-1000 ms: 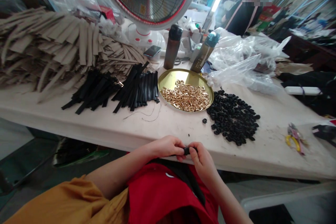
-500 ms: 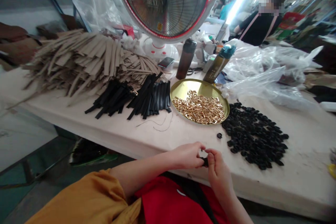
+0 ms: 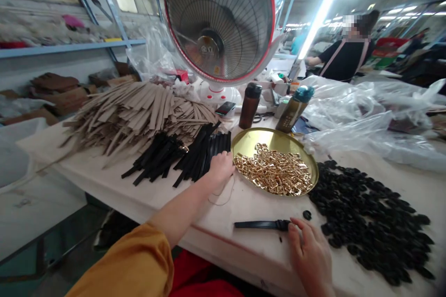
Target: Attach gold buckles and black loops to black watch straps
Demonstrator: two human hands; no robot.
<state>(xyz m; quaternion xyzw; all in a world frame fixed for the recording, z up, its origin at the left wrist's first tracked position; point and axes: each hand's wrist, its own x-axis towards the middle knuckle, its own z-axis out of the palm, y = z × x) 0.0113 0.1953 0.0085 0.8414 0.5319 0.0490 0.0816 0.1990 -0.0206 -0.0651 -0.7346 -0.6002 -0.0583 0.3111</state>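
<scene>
My left hand reaches out over the table to the pile of black straps, its fingers curled on the strap ends beside the gold tray. My right hand lies near the table's front edge, fingers spread, its fingertips touching the end of a single black strap with a black loop on it that lies flat on the table. The tray holds several gold metal buckles. A heap of small black loops lies to the right of the tray.
A large stack of tan strips fills the left of the table. A big fan, two bottles and a phone stand behind the tray. Clear plastic bags lie at the right. Another person works at the back right.
Both hands left my lap, where they pinched a black loop on a strap. The strap now lies on the table; the left hand reached to the black straps. The view tilted up.
</scene>
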